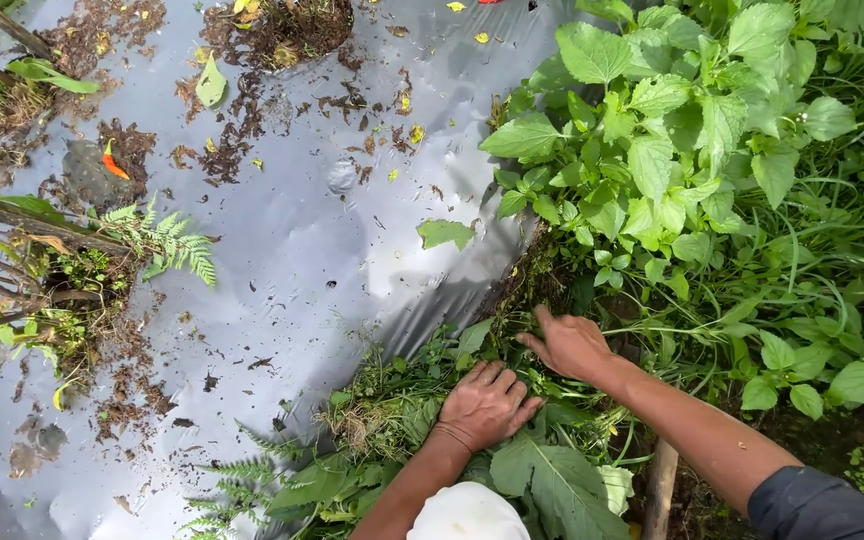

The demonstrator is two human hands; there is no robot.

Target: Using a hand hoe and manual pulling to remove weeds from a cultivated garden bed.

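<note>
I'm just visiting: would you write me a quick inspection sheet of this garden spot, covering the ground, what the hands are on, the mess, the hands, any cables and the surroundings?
Surface: silver plastic mulch sheet, wrinkled, soil-smeared.
Job's things: heap of pulled weeds at the sheet's edge; both hands are in it.
Clutter: soil crumbs, yellow leaf bits, an orange-red chilli, fern fronds.
Grippers: left hand pressed flat on the weeds; right hand reaching into stems, grip hidden.
Cables: nothing seen.
Surroundings: broad-leaved green plants and grass to the right; a wooden stake and a white rounded object near the bottom edge.
</note>
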